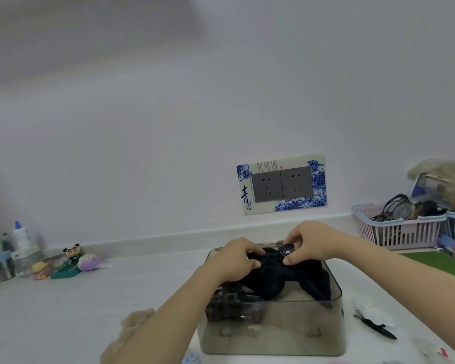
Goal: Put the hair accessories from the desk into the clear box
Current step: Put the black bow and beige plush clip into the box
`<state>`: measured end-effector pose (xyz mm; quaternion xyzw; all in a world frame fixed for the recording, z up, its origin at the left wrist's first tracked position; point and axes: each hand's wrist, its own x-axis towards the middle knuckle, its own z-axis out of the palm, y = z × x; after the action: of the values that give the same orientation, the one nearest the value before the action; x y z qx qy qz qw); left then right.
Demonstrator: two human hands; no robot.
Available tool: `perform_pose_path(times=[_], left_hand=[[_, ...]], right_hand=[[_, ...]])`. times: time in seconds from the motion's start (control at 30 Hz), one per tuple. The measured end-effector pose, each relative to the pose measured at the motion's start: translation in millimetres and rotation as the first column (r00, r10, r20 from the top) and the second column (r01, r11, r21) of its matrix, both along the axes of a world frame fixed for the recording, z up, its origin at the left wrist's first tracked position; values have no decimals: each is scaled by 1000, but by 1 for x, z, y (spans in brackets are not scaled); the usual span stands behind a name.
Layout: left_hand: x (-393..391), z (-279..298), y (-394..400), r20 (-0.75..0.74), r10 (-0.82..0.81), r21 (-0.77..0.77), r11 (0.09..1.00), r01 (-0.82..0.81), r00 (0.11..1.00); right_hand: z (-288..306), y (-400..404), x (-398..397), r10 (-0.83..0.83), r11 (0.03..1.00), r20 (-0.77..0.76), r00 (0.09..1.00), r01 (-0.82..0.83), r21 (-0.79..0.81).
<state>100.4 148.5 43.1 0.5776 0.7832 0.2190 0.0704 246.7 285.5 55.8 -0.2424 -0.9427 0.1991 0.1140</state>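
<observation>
A smoky clear box (273, 334) stands on the white desk in front of me. A large black fabric bow (286, 279) hangs over its open top, partly inside. My left hand (234, 261) grips the bow's left side. My right hand (310, 243) pinches its glossy black clip at the top. A dark claw clip (231, 303) lies inside the box at the left. A black hair clip (376, 325) with a white piece rests on the desk right of the box. A beige scrunchie (132, 329) lies left of the box, partly behind my left forearm.
A pink basket (399, 229) holding glasses stands at the back right, with a green mat (441, 261) in front of it. Small toy figures (71, 261) and bottles (13, 250) crowd the far left. A double wall socket (283, 183) is on the wall behind.
</observation>
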Motion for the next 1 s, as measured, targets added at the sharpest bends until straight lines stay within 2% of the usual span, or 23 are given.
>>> perform_pose_path(times=[0.23, 0.4, 0.53, 0.63, 0.8, 1.0], left_hand=[[-8, -14, 7, -33, -12, -121, 993, 8, 999], [-5, -21, 12, -192, -93, -263, 964, 40, 977], [-3, -23, 17, -260, -136, -372, 928, 31, 956], [-3, -23, 16, -246, -127, -297, 954, 50, 961], [-5, -10, 3, -199, -24, 53, 998, 36, 980], [-5, -2, -54, -213, -2, 188, 981, 43, 977]], right_hand=[[-9, 0, -12, -20, 988, 249, 968, -18, 151], [-18, 1, -17, -49, 975, 349, 936, -30, 219], [-21, -2, -15, -92, 917, 395, 914, -77, 392], [-26, -4, -12, -110, 882, 323, 940, -58, 467], [-22, -18, -1, -90, 909, 165, 982, 13, 417], [-19, -53, 0, 20, 961, -97, 995, 8, 278]])
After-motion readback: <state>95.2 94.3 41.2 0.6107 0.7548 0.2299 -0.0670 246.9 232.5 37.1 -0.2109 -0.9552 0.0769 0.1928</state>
